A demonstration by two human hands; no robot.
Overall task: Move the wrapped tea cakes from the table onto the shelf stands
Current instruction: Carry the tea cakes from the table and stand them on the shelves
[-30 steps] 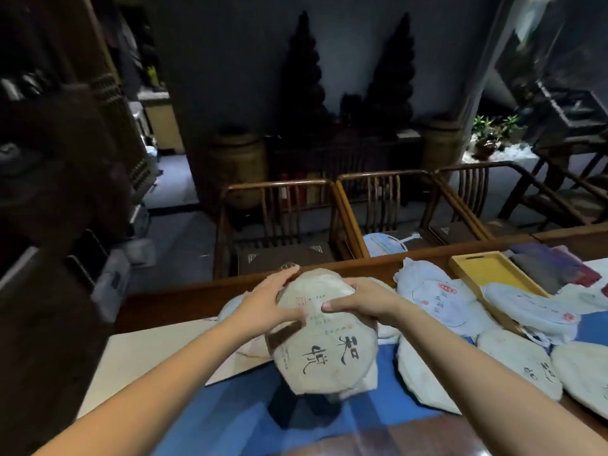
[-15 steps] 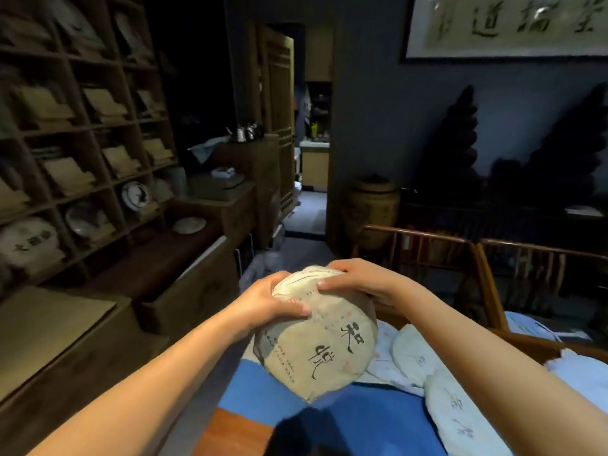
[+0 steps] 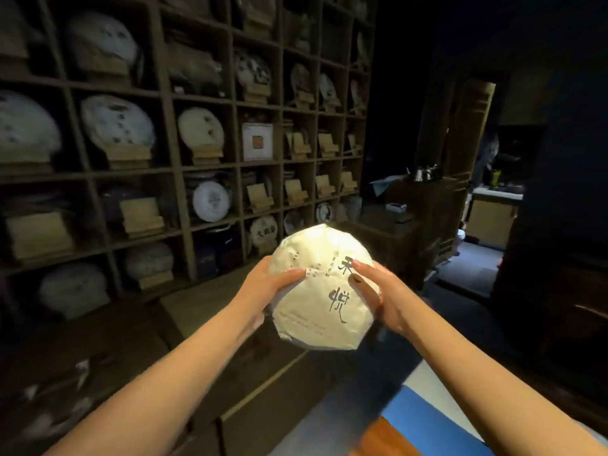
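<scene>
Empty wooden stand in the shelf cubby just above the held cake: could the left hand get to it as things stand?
Probably not yet. The left hand shares its grip on the round paper-wrapped tea cake with the right hand, and the small empty wooden stand sits deeper in the shelf, though nothing blocks the way.

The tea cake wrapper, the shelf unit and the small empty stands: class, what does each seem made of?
Tea cake wrapper: thin matte paper, creased, with folded edges and inked characters. Shelf unit: probably dark, dull-finished wood, in straight square-cut boards. Empty stands: likely pale bare wood or bamboo; too dim to tell.
</scene>
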